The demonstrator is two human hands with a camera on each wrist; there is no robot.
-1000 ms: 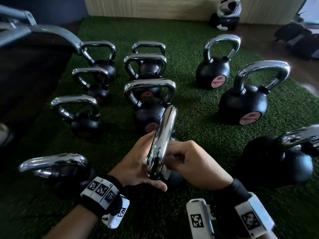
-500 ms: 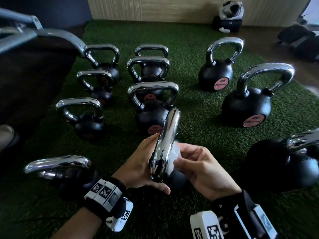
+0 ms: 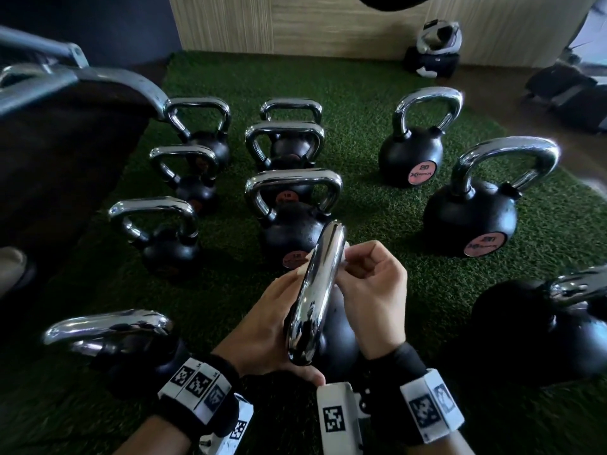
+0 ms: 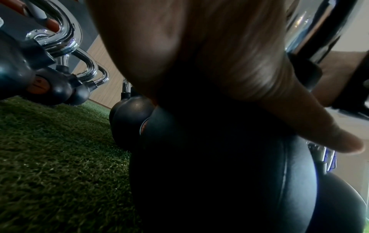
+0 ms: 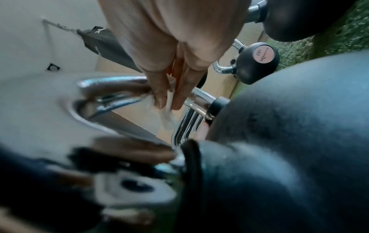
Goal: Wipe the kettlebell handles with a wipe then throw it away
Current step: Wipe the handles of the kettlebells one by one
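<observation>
The nearest kettlebell's chrome handle point(image 3: 317, 290) points away from me, above its black ball point(image 3: 338, 343). My left hand point(image 3: 279, 313) holds the handle from the left, with the thumb point(image 3: 305, 376) hooked under its near end. My right hand point(image 3: 351, 264) pinches a white wipe point(image 3: 345, 256) against the right side of the handle near its far end. In the right wrist view the fingers point(image 5: 159, 97) squeeze the crumpled wipe point(image 5: 167, 116) onto the chrome bar point(image 5: 111, 83). The left wrist view shows mostly palm, the thumb point(image 4: 319, 126) and the dark ball point(image 4: 219, 173).
Several other black kettlebells with chrome handles stand around on green turf point(image 3: 377, 103): a row ahead point(image 3: 292, 224), two large ones at right point(image 3: 473, 215), one at each near side point(image 3: 108, 326). A dark bench with a metal frame point(image 3: 65, 133) is at left. Bags point(image 3: 433, 54) lie by the wooden wall.
My right hand has slid the wipe along the handle from its near middle toward the far end. The left hand keeps its hold.
</observation>
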